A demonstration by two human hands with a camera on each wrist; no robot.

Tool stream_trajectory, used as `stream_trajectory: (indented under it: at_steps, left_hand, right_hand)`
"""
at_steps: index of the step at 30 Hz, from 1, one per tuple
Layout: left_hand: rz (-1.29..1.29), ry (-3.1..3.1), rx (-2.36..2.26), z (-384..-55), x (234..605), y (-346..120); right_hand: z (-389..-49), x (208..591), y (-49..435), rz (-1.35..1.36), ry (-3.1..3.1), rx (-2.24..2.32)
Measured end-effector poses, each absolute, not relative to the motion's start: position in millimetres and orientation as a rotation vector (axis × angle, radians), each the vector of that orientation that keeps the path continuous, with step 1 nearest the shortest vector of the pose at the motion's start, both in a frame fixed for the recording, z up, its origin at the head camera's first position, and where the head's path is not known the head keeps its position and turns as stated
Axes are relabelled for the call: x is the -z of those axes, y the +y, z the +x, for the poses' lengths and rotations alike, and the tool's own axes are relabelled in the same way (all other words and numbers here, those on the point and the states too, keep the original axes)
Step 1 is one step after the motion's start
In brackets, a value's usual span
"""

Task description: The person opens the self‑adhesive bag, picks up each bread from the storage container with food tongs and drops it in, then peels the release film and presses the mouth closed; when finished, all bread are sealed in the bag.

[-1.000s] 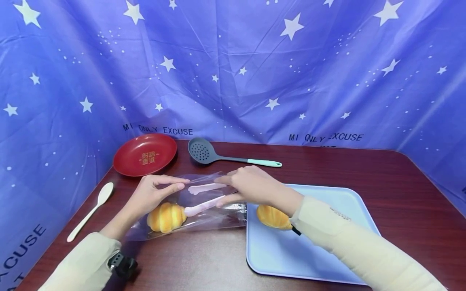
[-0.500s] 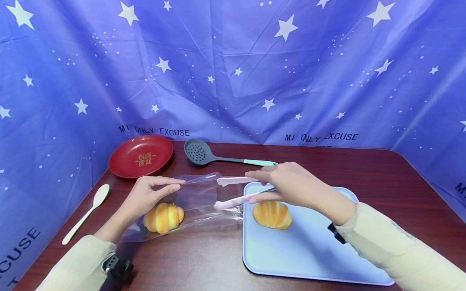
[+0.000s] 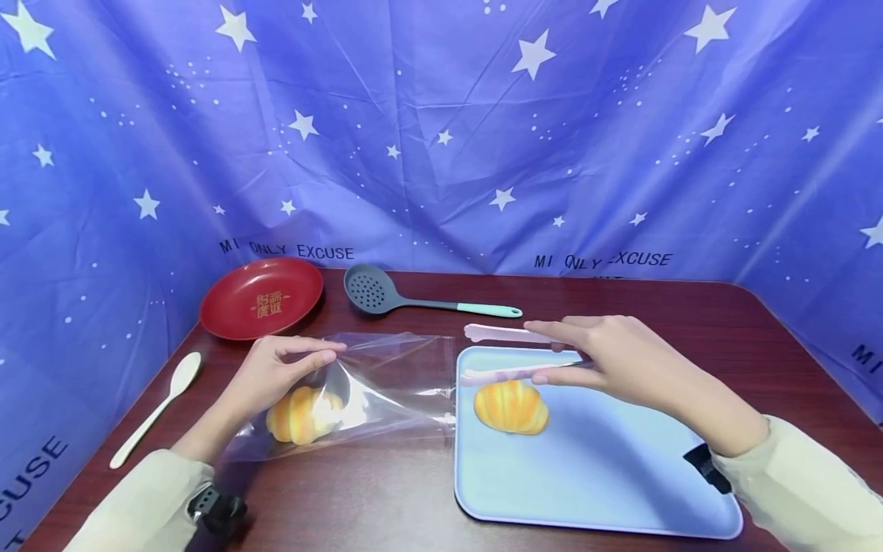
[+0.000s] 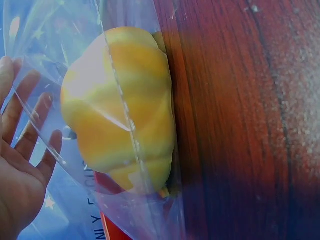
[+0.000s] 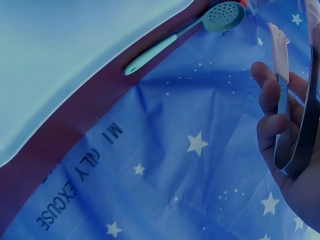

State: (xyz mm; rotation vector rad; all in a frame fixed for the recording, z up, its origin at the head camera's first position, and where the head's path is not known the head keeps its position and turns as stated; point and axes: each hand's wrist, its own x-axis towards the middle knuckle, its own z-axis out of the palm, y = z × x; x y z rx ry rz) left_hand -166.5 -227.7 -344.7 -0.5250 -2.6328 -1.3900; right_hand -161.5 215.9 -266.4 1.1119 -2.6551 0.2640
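Head view: the hands are well apart. Left of centre, the left hand (image 3: 262,376) pinches the upper film of a clear bag (image 3: 407,383), and a bread roll (image 3: 293,418) lies inside the bag's left part. Right of centre, the right hand (image 3: 617,359) grips a pair of tongs (image 3: 507,335), whose pink tips stand spread and point left. A second roll (image 3: 510,410) sits on the left part of the blue tray (image 3: 593,491); whether the lower tip touches it, I cannot tell.

Both rolls look light and soft, likely to dent under a hard squeeze, so a gentle hold across the plump middle should suit. The film seems thin, slippery and apt to crumple; its edge is the place to hold. The steel tongs look springy.

The tray's raised rim runs close by the bag's right end. The skimmer (image 3: 369,290) has its handle just above the upper tip, and the red plate (image 3: 224,307) sits behind the left hand. The widest room seems to lie toward the lower centre and over the tray's lower right.
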Motion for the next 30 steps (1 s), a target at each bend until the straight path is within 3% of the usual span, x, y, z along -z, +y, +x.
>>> stream_trajectory:
  at_steps: [17, 30]
  left_hand:
    - [-0.521, -2.658, 1.377, -166, 346, -227]
    - [-0.531, -2.644, 1.375, -164, 346, -224]
  right_hand:
    - [-144, 299, 263, 0.952, -2.653, -0.183]
    - [-136, 328, 275, 1.029, -2.617, -0.199]
